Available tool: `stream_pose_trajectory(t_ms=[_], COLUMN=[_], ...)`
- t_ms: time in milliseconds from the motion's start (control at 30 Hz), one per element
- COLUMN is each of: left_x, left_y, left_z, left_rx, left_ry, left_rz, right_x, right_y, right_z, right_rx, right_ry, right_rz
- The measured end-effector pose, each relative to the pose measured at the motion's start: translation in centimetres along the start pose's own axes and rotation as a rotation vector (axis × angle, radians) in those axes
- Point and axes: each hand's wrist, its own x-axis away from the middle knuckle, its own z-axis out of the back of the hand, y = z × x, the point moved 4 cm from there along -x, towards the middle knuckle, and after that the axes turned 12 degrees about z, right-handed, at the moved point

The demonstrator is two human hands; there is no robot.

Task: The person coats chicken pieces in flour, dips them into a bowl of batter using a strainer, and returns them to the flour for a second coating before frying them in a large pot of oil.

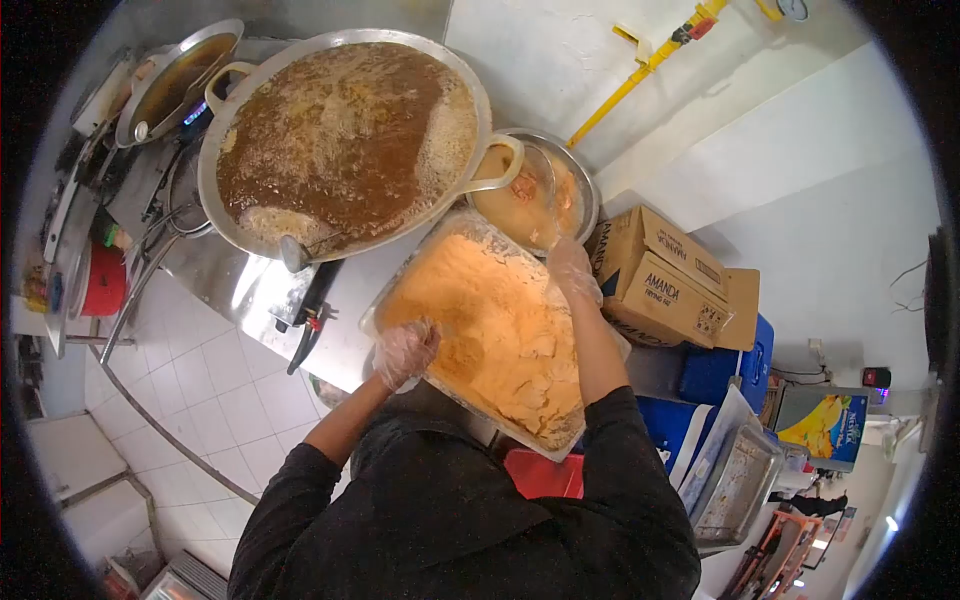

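Observation:
A tub (575, 447) of orange-tinted flour (480, 310) lies in front of the body. My left hand (408, 352), in a clear plastic glove, is closed over the tub's left side; what its fingers hold, if anything, is hidden. At the tub's far right corner, my gloved right hand (572, 268) grips the handle of a wire strainer (548, 180). The strainer's round head rests in a metal bowl (592, 190) of cloudy liquid with pinkish pieces.
A wide pan (207, 180) of bubbling brown oil stands beyond the tub, its handle over the bowl. Cardboard boxes (665, 285) and blue containers (675, 430) are at the right. Another pan (232, 35) sits at the far left. A yellow pipe (640, 75) runs along the wall.

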Motion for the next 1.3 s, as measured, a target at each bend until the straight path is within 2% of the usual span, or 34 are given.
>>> stream_pose_trajectory(t_ms=[67,167,200,233,300,333,400,467,567,667,767,867,1100,1167,1267,1300], left_x=[-0.6,-0.4,-0.4,-0.4,-0.1,-0.1,0.1,0.1,-0.4,0.1,-0.4,-0.7,-0.5,-0.7,-0.7,-0.6], left_y=[0.8,0.5,0.3,0.1,-0.3,-0.5,-0.6,-0.3,0.6,0.2,0.7,1.2,0.9,1.5,1.8,1.7], left_z=[1.4,0.8,0.5,0.1,-0.5,-0.7,-0.7,-0.5,1.1,0.1,0.7,2.0,1.4,2.3,2.6,2.5], left_rx=[0.049,0.047,0.064,0.081,0.089,0.078,0.042,-0.008,0.059,-0.130,-0.021,0.040,0.033,0.008,0.012,-0.001], left_ry=[-0.046,-0.048,-0.045,-0.044,-0.044,-0.043,-0.030,-0.004,-0.046,-0.036,-0.068,-0.095,-0.073,-0.033,0.032,0.014], left_rz=[0.092,0.074,0.077,0.081,0.063,0.042,0.015,0.003,0.104,-0.111,0.021,0.070,0.050,0.059,-0.012,0.007], right_x=[-1.8,-3.9,-4.0,-1.9,-2.0,-4.8,-5.9,-3.4,-2.6,-1.8,-0.6,-0.4,3.2,5.1,9.0,8.9], right_y=[3.0,5.0,5.9,3.5,3.3,5.9,6.8,4.2,3.5,3.3,2.6,3.6,5.3,4.4,0.5,1.6], right_z=[-3.1,-6.0,-6.3,-2.3,-2.3,-6.0,-7.1,-3.5,-2.5,-3.0,-2.9,-4.1,-4.4,-2.5,4.2,3.5], right_rx=[-0.025,-0.131,-0.091,-0.052,0.147,0.308,-0.015,-0.967,-0.860,-1.006,-1.208,-1.078,-1.106,-1.069,-0.954,-1.002], right_ry=[0.010,0.013,-0.037,-0.087,-0.269,-0.397,-0.518,-0.434,-0.340,-0.342,-0.293,-0.228,-0.181,-0.199,-0.027,0.030], right_rz=[0.109,0.170,0.162,0.153,0.247,0.353,0.203,-0.328,-0.305,-0.303,-0.308,-0.336,-0.285,-0.329,-0.459,-0.392])
